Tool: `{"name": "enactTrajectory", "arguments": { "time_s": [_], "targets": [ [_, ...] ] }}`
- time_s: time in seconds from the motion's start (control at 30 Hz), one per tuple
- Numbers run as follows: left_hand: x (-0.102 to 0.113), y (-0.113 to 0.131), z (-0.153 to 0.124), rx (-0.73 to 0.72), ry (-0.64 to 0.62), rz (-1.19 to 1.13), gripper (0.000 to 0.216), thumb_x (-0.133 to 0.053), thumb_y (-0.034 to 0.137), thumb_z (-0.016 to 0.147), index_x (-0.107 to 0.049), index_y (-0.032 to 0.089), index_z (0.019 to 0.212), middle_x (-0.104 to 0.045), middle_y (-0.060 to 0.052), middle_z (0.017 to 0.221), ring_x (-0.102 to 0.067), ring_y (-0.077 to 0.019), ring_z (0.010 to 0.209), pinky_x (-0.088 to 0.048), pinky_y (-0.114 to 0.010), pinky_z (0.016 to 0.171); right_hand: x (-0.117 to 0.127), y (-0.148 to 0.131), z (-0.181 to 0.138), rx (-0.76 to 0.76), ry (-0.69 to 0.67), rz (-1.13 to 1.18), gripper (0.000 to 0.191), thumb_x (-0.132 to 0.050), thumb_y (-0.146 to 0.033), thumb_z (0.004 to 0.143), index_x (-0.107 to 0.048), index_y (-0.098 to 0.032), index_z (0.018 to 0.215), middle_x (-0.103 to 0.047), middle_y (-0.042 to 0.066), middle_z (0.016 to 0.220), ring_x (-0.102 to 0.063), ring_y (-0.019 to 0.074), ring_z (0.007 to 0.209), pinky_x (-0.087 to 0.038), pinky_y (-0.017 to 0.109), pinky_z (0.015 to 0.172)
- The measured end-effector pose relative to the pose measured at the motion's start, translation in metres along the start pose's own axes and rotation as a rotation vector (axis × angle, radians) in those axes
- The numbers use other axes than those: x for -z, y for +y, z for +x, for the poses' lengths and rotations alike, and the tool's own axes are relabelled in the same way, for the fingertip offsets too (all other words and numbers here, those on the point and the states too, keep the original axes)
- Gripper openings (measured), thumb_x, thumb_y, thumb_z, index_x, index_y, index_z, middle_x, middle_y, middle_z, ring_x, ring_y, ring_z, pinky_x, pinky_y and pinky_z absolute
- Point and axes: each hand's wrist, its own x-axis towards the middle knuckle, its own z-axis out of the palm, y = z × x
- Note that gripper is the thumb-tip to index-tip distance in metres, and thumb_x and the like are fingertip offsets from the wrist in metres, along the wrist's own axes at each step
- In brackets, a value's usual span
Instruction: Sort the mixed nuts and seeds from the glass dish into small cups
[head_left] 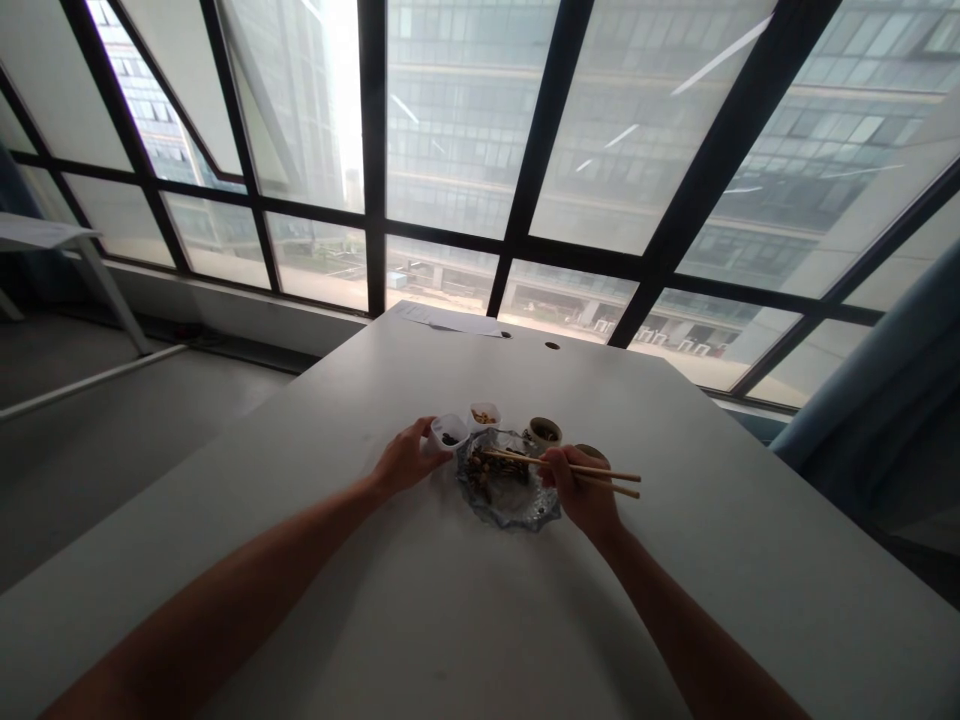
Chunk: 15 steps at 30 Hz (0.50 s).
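Observation:
My left hand (pixel 409 458) is closed around a small white cup (pixel 448 432) with dark bits inside, tilted toward the plate. In my right hand (pixel 583 490) is a pair of wooden chopsticks (pixel 615 475), their tips among brown and dark pieces (pixel 491 470) on a clear glass plate (pixel 517 520) with a wavy rim. Behind the plate stands a second white cup (pixel 484 416) with orange-brown pieces. A greenish-brown cup (pixel 544 432) with dark contents is at the plate's far right. Another round container (pixel 592 453) is partly hidden behind my right hand.
All this stands on a white table (pixel 420 620). Sheets of paper (pixel 450 320) lie at its far edge near two round holes. Large windows rise behind, with a blue curtain (pixel 885 400) at the right and another white table (pixel 45 235) at the left.

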Motion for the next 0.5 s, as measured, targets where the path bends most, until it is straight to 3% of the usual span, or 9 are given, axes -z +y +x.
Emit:
{"name": "enactTrajectory", "arguments": {
  "time_s": [0.23,0.37,0.5],
  "targets": [
    [-0.003,-0.002,0.000,-0.004,0.003,0.005,0.059,-0.074,0.043,0.077,-0.054,0.024,0.129,-0.072,-0.008,0.108,-0.070,-0.0260,0.094,-0.053,-0.037,0.083,-0.005,0.002,-0.002,0.030,-0.001,-0.063,0.051,-0.056,-0.064,0.090,-0.065,-0.022,0.061,-0.067,0.003,0.054,-0.061,0.0151,0.048,-0.046,0.026,0.048],
    [-0.004,-0.002,0.001,-0.004,0.003,0.010,0.060,-0.075,0.041,0.076,-0.054,0.022,0.129,-0.072,-0.008,0.107,-0.070,-0.0259,0.095,-0.053,-0.036,0.084,-0.010,0.005,0.000,-0.121,0.078,0.077,0.054,-0.059,-0.071,0.083,-0.067,-0.021,0.066,-0.068,0.004,0.055,-0.062,0.0167,0.045,-0.049,0.028,0.045],
    [-0.005,-0.002,0.000,0.002,0.000,0.025,0.061,-0.074,0.042,0.077,-0.053,0.021,0.130,-0.071,-0.009,0.109,-0.070,-0.0270,0.098,-0.053,-0.037,0.084,-0.011,0.006,0.007,-0.389,0.321,0.331,0.060,-0.060,-0.079,0.076,-0.063,-0.020,0.068,-0.064,0.003,0.047,-0.056,0.0181,0.035,-0.046,0.031,0.037]
  ]
}}
